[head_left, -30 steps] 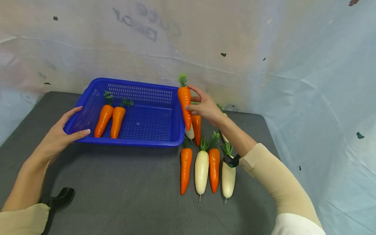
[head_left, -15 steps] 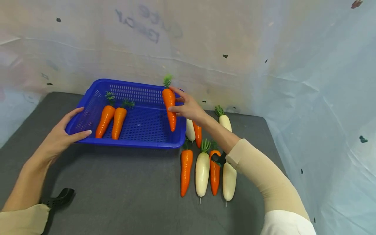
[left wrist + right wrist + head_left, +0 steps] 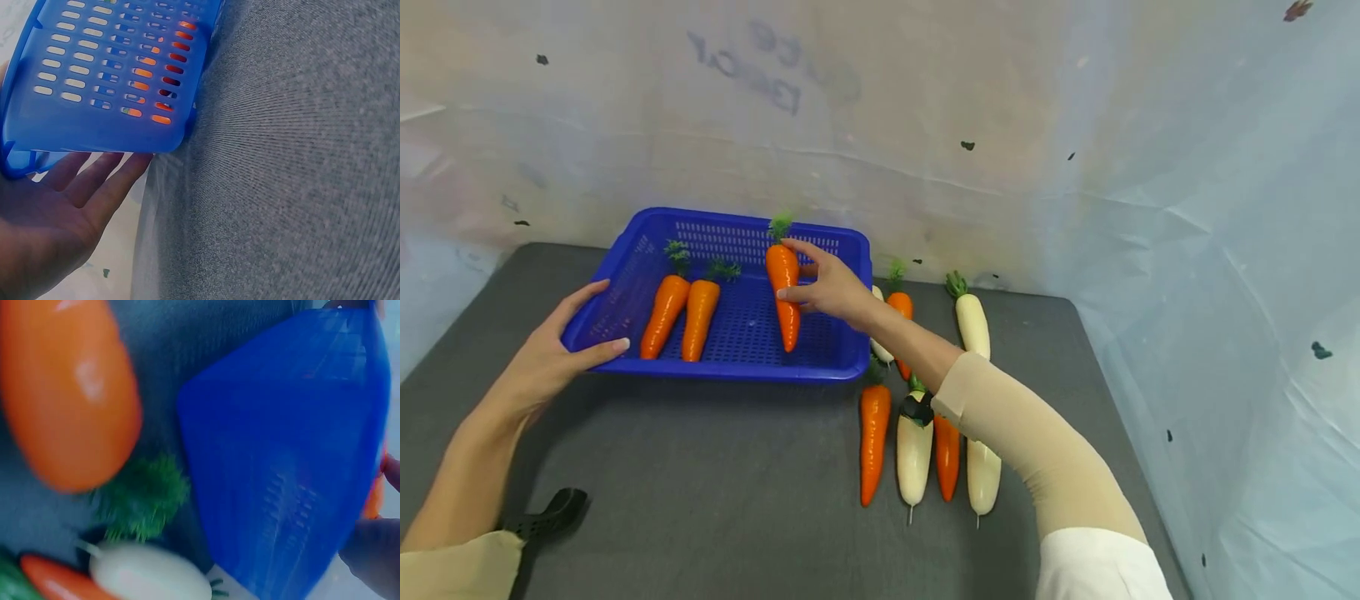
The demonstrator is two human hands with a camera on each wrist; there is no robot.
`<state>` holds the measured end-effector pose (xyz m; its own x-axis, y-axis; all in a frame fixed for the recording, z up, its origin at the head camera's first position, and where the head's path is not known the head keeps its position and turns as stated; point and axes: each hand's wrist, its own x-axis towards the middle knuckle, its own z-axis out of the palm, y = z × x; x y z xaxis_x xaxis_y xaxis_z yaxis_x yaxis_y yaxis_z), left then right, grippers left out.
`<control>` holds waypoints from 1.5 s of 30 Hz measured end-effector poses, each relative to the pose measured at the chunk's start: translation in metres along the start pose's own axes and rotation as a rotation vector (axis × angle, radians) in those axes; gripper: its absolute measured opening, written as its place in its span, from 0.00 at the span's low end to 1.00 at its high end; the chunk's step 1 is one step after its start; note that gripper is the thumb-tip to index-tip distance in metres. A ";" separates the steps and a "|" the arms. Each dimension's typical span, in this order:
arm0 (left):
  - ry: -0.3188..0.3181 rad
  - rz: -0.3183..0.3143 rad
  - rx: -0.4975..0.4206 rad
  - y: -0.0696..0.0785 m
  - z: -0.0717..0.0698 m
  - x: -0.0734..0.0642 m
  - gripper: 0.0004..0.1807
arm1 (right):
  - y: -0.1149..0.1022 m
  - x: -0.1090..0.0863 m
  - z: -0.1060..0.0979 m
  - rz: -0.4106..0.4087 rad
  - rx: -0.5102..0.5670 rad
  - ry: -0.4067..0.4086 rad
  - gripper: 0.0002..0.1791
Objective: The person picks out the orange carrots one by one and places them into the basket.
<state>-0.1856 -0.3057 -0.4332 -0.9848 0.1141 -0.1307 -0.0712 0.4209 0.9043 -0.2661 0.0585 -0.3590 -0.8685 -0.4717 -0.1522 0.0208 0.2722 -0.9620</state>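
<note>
A carrot [image 3: 784, 279] with a green tuft is pinched between the thumb and fingers of my right hand [image 3: 831, 287]. It hangs over the right half of the blue plastic basket [image 3: 715, 369], tip toward me. Two other carrots lie side by side at the basket's left: an outer carrot [image 3: 664, 317] and an inner carrot [image 3: 701, 317]. My left hand [image 3: 550, 350] grips the basket's near left corner, thumb on the front rim and fingers along the left side. In the left wrist view, the fingers [image 3: 115, 187] reach against the basket's slotted wall [image 3: 106, 128].
Right of the basket, carrots and white radishes lie on the grey tabletop [image 3: 722, 500]. Among them are a carrot [image 3: 874, 442], a white radish [image 3: 914, 458] and, farther back, another radish [image 3: 973, 325]. A plastic sheet [image 3: 1000, 100] hangs behind the table and along its right.
My right hand has carried the carrot leftward from the basket's right rim to over its inside, and slightly lower. My left hand keeps its hold on the basket corner.
</note>
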 end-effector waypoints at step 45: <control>0.004 -0.009 0.017 -0.001 -0.001 0.001 0.43 | 0.032 0.057 0.076 0.201 0.132 0.059 0.45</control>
<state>-0.1866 -0.3069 -0.4334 -0.9848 0.1069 -0.1367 -0.0769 0.4372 0.8961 -0.2779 -0.0234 -0.4153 -0.8676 -0.3682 -0.3342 0.2578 0.2416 -0.9355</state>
